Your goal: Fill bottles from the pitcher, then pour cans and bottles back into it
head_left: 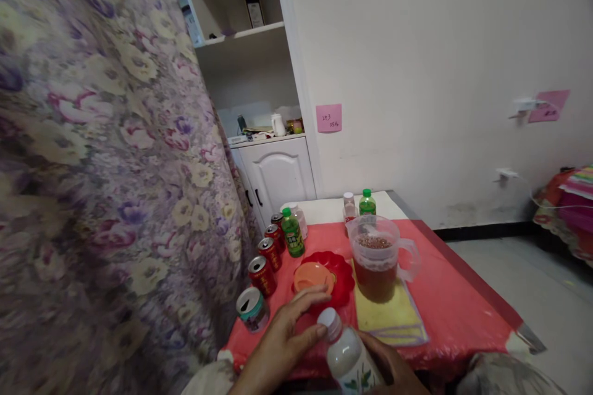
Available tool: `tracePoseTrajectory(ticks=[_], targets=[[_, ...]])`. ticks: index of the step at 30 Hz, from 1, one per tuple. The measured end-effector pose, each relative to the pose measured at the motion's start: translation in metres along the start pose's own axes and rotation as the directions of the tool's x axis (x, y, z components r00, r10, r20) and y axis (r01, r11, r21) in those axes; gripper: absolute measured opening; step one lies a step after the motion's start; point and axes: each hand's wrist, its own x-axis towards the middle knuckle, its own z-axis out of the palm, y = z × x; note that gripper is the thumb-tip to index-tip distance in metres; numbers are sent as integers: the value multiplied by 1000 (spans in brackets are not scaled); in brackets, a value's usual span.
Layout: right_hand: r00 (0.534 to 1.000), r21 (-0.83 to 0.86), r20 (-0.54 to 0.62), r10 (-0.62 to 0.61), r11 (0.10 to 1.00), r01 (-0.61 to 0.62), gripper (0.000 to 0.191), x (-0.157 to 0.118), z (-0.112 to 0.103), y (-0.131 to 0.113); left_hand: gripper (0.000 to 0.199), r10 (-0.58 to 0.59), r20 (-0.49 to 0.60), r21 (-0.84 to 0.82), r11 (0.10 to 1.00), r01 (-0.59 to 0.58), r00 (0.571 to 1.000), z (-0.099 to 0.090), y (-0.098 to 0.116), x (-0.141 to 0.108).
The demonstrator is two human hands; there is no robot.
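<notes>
A white-capped bottle (348, 355) with a leaf print on its label stands near the table's front edge, tilted a little. My right hand (393, 367) is wrapped round its right side, fingers partly hidden. Beside the cap is my left hand (287, 333), open, its fingers stretched out and apart; the thumb tip is at the cap, and I cannot tell if it touches. Beyond the left fingers, an orange bowl (308, 276) sits in a red scalloped dish (343, 281). A clear plastic pitcher (376, 271) of brown liquid stands on a yellow cloth (391, 319).
Several drink cans (262, 276) line the left edge of the red-covered table (456, 302). A green-capped bottle (293, 234) stands behind them; another green bottle (367, 202) is behind the pitcher. A floral curtain (115, 166) hangs close on the left.
</notes>
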Motion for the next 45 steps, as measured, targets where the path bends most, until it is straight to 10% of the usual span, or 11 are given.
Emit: tracePoseTrajectory(ticks=[7,14,22,45], targets=[[999,-46,-27,25,999,-26,88,-1,0,-1,38,-43,-127,72,996,53,991,13,-4,6],[999,-52,23,-33,998,34,93,6,-5,7,36,-8,14,-44,999,9,1000,8,0,0],[1000,-102,4,-8,995,8,92,-1,-2,0,37,-79,-141,-8,997,79,987,16,-6,7],[999,91,43,17,996,-20,82,0,2,0,29,-40,-55,-211,977,28,998,14,-14,5]])
